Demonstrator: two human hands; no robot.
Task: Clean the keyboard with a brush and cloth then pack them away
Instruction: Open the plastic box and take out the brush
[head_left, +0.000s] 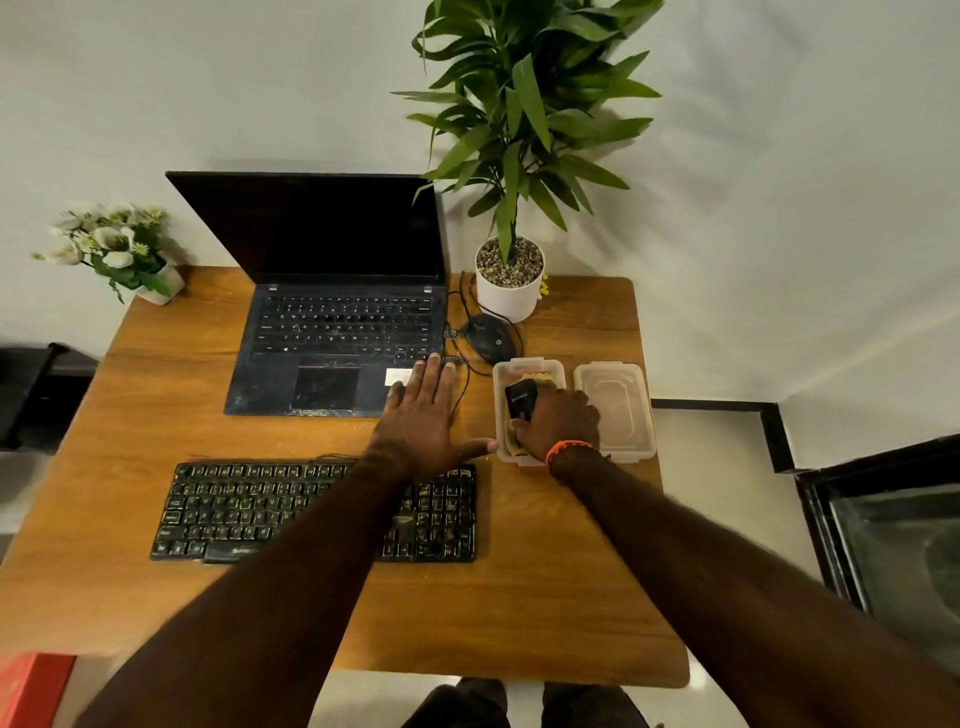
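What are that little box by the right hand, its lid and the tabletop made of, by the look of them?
The box looks like clear, slightly milky plastic: the yellow inside shows through its wall. The lid beside it seems the same plastic, with clip tabs on its edges. The tabletop shows brown wood grain with a smooth sheen; solid wood or laminate, I cannot tell.

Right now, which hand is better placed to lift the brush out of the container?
The right hand: it is already inside the open container, gripping the black brush. The left hand lies flat, open, beside the laptop.
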